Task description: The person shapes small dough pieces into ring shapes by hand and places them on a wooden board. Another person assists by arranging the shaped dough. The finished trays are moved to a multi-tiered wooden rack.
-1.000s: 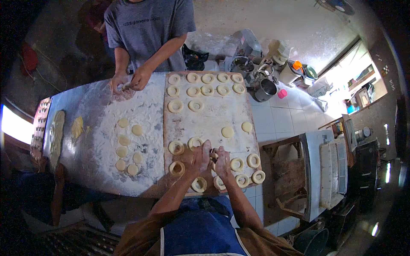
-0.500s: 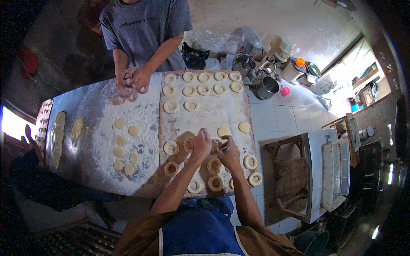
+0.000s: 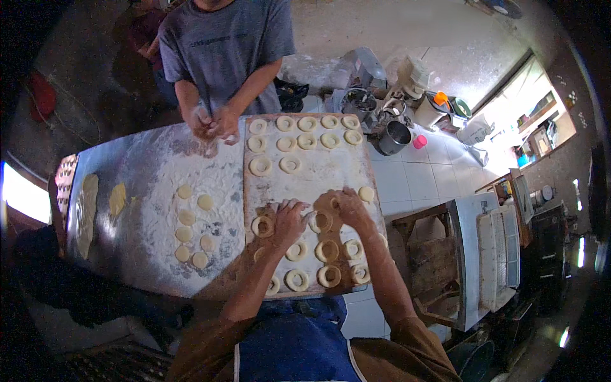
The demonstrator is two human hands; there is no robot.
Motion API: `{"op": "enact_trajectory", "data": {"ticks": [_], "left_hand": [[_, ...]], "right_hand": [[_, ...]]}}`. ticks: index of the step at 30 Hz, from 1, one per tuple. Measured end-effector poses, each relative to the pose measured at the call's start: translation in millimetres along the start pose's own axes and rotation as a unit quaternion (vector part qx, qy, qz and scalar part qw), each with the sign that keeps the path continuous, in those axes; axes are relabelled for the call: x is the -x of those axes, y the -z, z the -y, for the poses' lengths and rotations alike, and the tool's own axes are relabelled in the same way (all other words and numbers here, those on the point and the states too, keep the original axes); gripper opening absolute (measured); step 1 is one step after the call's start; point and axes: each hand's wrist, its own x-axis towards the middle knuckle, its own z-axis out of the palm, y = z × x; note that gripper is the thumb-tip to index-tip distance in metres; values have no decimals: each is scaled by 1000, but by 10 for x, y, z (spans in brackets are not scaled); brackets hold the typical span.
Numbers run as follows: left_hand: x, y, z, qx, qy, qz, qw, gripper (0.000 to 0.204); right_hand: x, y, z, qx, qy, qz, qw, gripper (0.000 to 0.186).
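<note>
My left hand [image 3: 291,220], fingers loosely spread and floury, hovers low over the board beside a pale dough ring [image 3: 322,222]; its thumb is close to the ring's left edge. My right hand [image 3: 349,205] lies just beyond that ring, its fingers curled down on a dough disc that they mostly hide. Another flat dough disc [image 3: 366,193] rests right of the right hand. Several dough rings, such as one [image 3: 296,251], lie in rows on the floured board [image 3: 305,178] around my forearms, some partly covered by them.
Across the table a person in a grey shirt [image 3: 223,44] works with both hands [image 3: 215,124] over flour. Dough discs [image 3: 185,218] and a long dough strip [image 3: 88,213] lie on the left. More rings [image 3: 290,165] line the board's far end. Pots [image 3: 394,135] stand on the floor behind.
My hands have moved apart. A dough ring now lies on the board between them. My right hand has come down over the nearer disc, and the left has drawn back leftward.
</note>
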Motion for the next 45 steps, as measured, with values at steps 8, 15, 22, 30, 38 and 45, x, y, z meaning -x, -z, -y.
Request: {"op": "enact_trajectory", "data": {"ticks": [8,15,22,30,38,45], "left_hand": [[1205,1510,847,-107,144,-217,959,11],[1780,2071,1445,-68,199,-284,936,7],[1915,1953,1403,98,191,-252,944,16],[1834,2065,1293,341,285,-103,890,36],[1697,2336,1372,314,230,42,920,30],[1704,2286,1326,602,215,73,765,45]], "right_hand": [[-48,396,743,-237,-131,43,962,28],[-815,-1198,2502,-231,33,28,972,29],[-918,-1434,2938,-119,15,3,993,27],[-486,-1256,3449,-550,-171,-23,817,35],[-435,-1089,3643,-573,-169,-24,801,50],[-429,-957,3470,-700,-172,31,692,30]]}}
